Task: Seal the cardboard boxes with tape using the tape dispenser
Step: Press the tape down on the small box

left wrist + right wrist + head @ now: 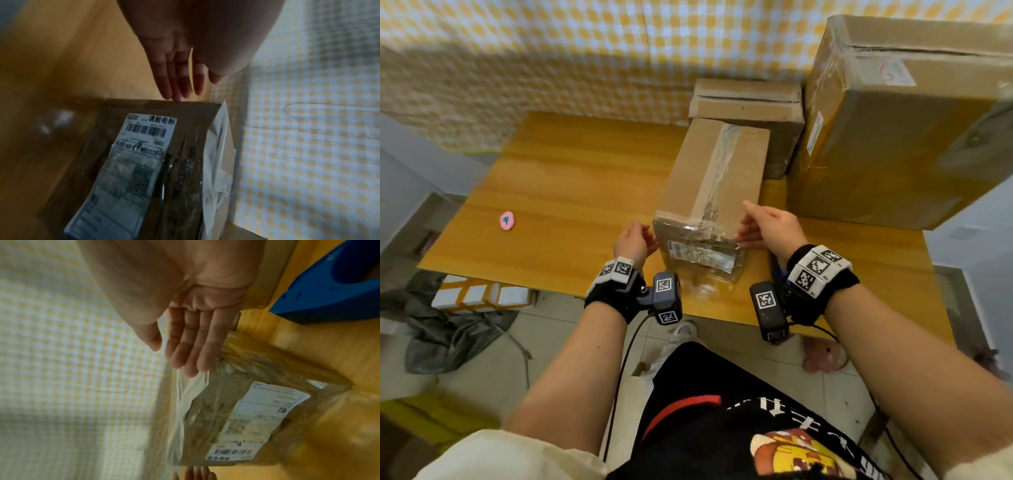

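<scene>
A brown cardboard box (714,185) lies lengthwise on the wooden table (571,192). Clear tape (717,171) runs along its top seam, and a shipping label (705,257) covers its near end. My left hand (647,237) is open beside the box's near left corner, and in the left wrist view its fingertips (174,95) reach the box edge (160,104). My right hand (746,222) is open at the near right corner, fingers (191,363) straight over a wrinkled tape end (185,391). The blue tape dispenser (329,293) lies on the table beside my right wrist; neither hand holds it.
A small cardboard box (746,102) stands behind the middle one. A large taped box (900,137) fills the table's back right. A pink round object (507,220) lies at the left. A checked cloth (551,51) hangs behind. The table's near edge (551,291) is close to my body.
</scene>
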